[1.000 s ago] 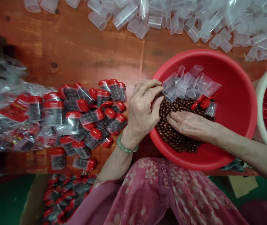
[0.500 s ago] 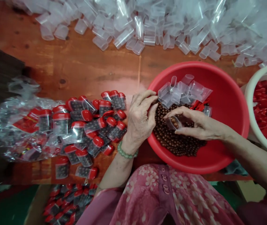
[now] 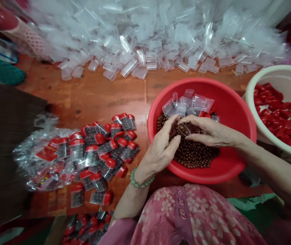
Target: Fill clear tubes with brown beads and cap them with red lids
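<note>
My right hand (image 3: 209,132) pinches a small clear plastic tube (image 3: 184,129) filled with brown beads, held over the red basin (image 3: 234,109). My left hand (image 3: 162,149) is curled beside the tube's open end, fingertips close to it, and what it holds I cannot make out. Inside the basin lie a heap of brown beads (image 3: 194,154) and several empty clear tubes (image 3: 186,103) at the back. A green bead bracelet (image 3: 140,182) circles my left wrist.
Several filled tubes with red caps (image 3: 102,149) lie in a pile on the wooden table (image 3: 94,95), partly on clear plastic bags. A white bowl (image 3: 278,76) of red caps stands at the right. A big heap of empty clear tubes (image 3: 155,41) fills the back.
My right hand lifted from the beads with a filled tube and brought it toward my left hand, which left the basin rim to meet it. The view tilted up, showing more of the table's back.
</note>
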